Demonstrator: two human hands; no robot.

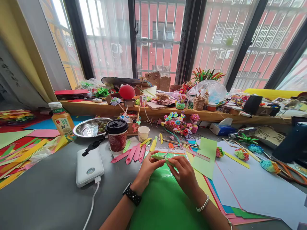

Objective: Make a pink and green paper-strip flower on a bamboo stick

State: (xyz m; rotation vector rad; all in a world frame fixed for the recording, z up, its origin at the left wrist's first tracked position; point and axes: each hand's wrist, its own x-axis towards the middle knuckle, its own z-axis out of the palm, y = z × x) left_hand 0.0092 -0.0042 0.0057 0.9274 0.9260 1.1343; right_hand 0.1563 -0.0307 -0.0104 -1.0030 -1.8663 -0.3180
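Observation:
Between my two hands is a light green folded paper piece [159, 156], held above a shiny green sheet [165, 195]. My left hand [149, 166] grips its left end, thumb in front and fingers behind. My right hand [181, 169] pinches the right end, thumb and fingertips pressed together. Something thin and dark, like wire, crosses the paper near its middle; its details are too small to make out. To the left lie several pink folded paper strips [131, 155]. A clear ruler [195, 155] rests just beyond my right hand.
On the left stand a white power bank [90, 166] with a cable, a lidded coffee cup [116, 135], a steel plate [82, 127] and a drink bottle [61, 119]. A small paper cup [144, 133] is ahead. White sheets [261, 188] and paper flowers [242, 154] lie right.

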